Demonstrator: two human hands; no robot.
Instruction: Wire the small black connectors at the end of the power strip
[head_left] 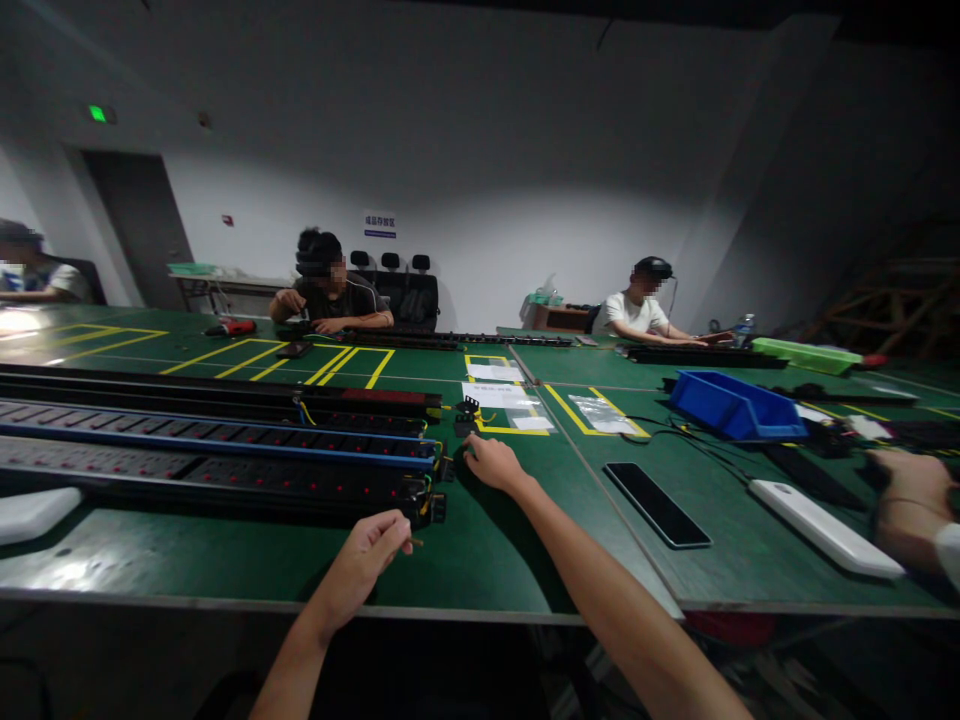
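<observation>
Pale wall [487, 150] behind, green surface [480, 565] ahead in head view. Long black strips [285, 485] with red dots lie on surface at left, wired ends toward right hand [493, 464]. Left hand [364, 560] just beside nearest strip's end, grip pinching small yellowish piece [417, 542], too small to identify. Right hand beside strip ends, fingertips near small black part [466, 425]; cannot tell whether grip closes on it. Phone [657, 505] and blue bin [739, 408] farther right.
</observation>
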